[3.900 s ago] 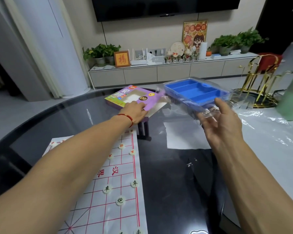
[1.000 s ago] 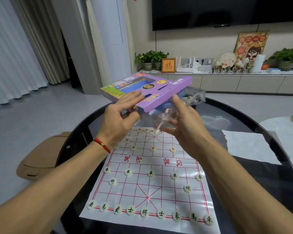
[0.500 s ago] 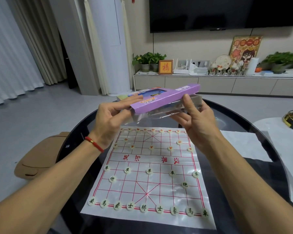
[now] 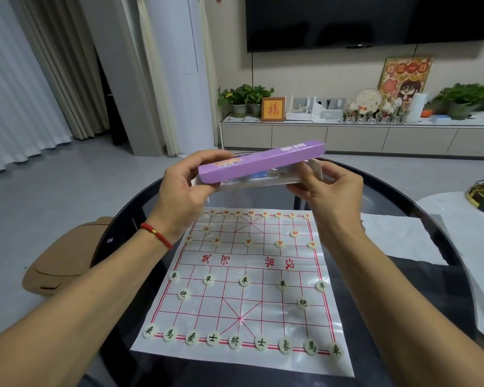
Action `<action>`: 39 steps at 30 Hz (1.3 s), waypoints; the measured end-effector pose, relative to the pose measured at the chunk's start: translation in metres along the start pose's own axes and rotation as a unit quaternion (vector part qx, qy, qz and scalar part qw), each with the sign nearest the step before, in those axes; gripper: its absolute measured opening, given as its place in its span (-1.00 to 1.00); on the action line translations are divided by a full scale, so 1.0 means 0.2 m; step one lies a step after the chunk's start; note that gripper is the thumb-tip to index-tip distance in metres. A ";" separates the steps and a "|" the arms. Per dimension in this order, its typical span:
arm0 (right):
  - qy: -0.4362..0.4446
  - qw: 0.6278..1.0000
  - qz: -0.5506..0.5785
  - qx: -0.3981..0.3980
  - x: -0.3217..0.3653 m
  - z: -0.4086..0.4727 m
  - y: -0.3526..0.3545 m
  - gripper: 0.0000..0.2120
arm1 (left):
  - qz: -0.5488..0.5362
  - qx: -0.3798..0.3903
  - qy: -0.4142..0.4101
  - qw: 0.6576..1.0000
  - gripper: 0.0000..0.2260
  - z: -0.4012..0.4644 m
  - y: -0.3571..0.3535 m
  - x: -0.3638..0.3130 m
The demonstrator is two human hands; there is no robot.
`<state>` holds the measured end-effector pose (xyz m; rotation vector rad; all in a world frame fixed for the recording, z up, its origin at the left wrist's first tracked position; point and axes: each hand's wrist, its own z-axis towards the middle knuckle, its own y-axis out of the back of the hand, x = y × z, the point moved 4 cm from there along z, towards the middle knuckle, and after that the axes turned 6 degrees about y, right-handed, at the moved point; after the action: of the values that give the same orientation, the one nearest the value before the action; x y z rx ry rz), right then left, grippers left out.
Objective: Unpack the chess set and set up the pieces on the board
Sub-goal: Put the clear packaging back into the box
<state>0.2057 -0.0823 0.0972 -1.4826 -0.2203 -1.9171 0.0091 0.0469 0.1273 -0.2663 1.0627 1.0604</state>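
While both hands hold it above the table, the purple box (image 4: 263, 161) sits level at 12 o'clock from the board (image 4: 243, 286), edge-on to the camera. Left hand (image 4: 185, 191) grips the box's left end, thumb on top, fingers curled beneath. Right hand (image 4: 330, 188) pinches the clear plastic tray (image 4: 252, 183) protruding under the box's right end. White pieces (image 4: 234, 341) line the board's 6 o'clock edge; red-marked pieces (image 4: 264, 214) line its 12 o'clock edge. Board lies flat on the dark glass table (image 4: 403, 289).
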 end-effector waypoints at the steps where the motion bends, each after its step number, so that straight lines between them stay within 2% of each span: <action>1: 0.005 1.000 -0.012 0.001 0.00 0.00 0.00 -0.72 | 0.003 -0.001 -0.002 1.000 -0.68 0.00 0.00 -0.01; 7: 0.061 0.995 -0.075 0.035 0.04 0.00 0.00 -0.76 | -0.034 -0.008 0.013 0.999 -0.74 0.00 0.02 -0.01; 11: 0.091 0.988 -0.115 0.053 0.07 0.00 -0.01 -0.71 | -0.025 0.014 0.020 0.999 -0.71 0.00 0.01 -0.02; 13: 0.103 0.985 -0.125 0.066 0.09 0.00 -0.01 -0.78 | -0.035 0.032 0.027 0.998 -0.72 0.00 0.01 -0.04; 17: 0.120 0.980 -0.126 0.093 0.12 -0.01 -0.02 -0.69 | -0.047 0.072 0.042 0.995 -0.57 0.00 0.03 -0.06; 21: 0.150 0.975 -0.116 0.114 0.18 0.00 -0.03 -0.64 | -0.107 0.090 0.047 0.989 -0.43 0.01 0.07 -0.10; 25: 0.160 0.973 -0.111 0.121 0.22 -0.01 -0.05 -0.60 | -0.072 0.090 0.044 0.992 -0.56 0.03 0.08 -0.14; 29: 0.167 0.971 -0.110 0.130 0.23 0.00 -0.05 -0.57 | -0.056 0.095 0.029 0.993 -0.56 0.04 0.09 -0.15; 33: 0.157 0.972 -0.079 0.154 0.24 0.00 -0.05 -0.61 | -0.100 0.080 0.041 0.991 -0.61 0.04 0.12 -0.17; 37: 0.106 0.975 0.028 0.194 0.26 0.03 -0.04 -0.64 | -0.113 0.064 0.043 0.991 -0.63 0.05 0.14 -0.20; 39: 0.099 0.975 0.044 0.194 0.27 0.04 -0.03 -0.66 | -0.116 0.061 0.041 0.991 -0.64 0.06 0.15 -0.22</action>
<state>0.2030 -0.0956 0.1512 -1.0212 -0.4050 -1.8118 -0.0114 0.0433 0.1772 -0.3293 1.1355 0.7784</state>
